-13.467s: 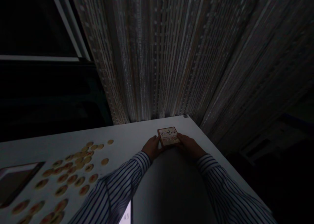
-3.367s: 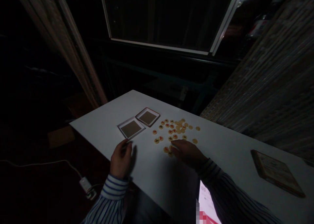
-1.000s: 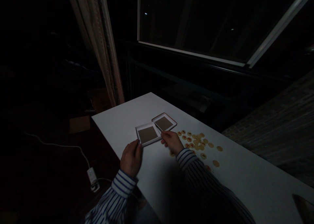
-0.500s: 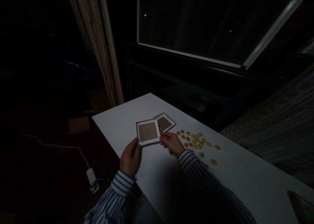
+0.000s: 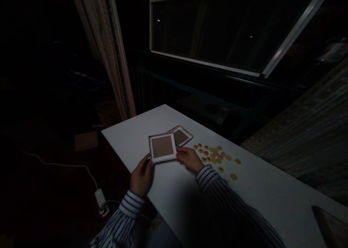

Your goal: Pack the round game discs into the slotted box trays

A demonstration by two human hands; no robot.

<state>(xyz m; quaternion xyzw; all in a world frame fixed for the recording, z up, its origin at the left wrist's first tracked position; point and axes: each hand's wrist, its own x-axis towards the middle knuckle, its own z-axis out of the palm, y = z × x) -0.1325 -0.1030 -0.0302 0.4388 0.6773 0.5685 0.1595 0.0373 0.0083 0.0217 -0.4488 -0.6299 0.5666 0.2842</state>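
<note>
Head | left hand (image 5: 140,177) pinches near-left corner | right hand (image 5: 191,159) grips near-right | shallow tray (image 5: 163,147) between them

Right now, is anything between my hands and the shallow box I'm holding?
Nothing visible is: the left hand and right hand meet the shallow box directly, at its near corners. The other box lies behind it, not between.

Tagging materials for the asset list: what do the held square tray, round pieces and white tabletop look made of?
Square tray: probably cardboard, matte; thin pale walls, flat brown inside.
Round pieces: wood or plastic, too dim to tell; tan, some with markings.
White tabletop: perhaps laminate or painted board; smooth, no visible grain.
</note>
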